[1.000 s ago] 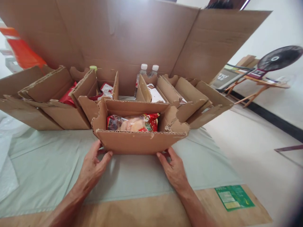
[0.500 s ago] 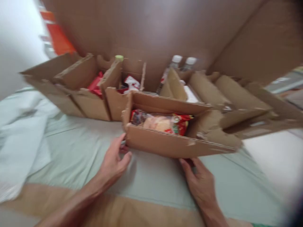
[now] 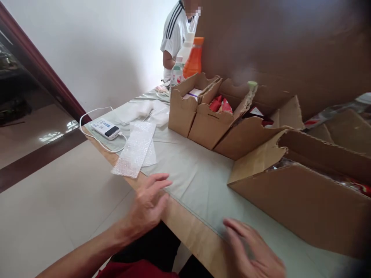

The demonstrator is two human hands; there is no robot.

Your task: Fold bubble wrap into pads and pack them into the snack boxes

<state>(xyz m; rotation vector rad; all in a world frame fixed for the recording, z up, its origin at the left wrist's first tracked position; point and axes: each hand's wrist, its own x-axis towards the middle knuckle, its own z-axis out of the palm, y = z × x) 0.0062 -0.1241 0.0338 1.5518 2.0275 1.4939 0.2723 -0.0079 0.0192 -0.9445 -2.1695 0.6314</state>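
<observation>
My left hand (image 3: 152, 199) hovers over the near edge of the table, fingers spread and nothing in them. Lower right, my right hand (image 3: 252, 247) is also empty, its thumb and fingers apart, above the cloth. Nearest to it is a cardboard bin (image 3: 295, 204) at the right with shiny packets inside, partly out of view. Behind it stands a row of cardboard bins (image 3: 208, 127); one holds red packets (image 3: 222, 104). Bubble wrap (image 3: 136, 148) lies on the cloth beyond my left hand.
A white power bank (image 3: 106, 129) with a cable sits at the table's left end. An orange bottle (image 3: 193, 58) and clear bottles stand behind the bins. A person in a white shirt (image 3: 174, 29) is at the back. A tall cardboard panel (image 3: 278, 42) rises behind the bins.
The view has swung left, showing the floor, power bank and person. Both hands have come away from the front cardboard bin and are now apart from it.
</observation>
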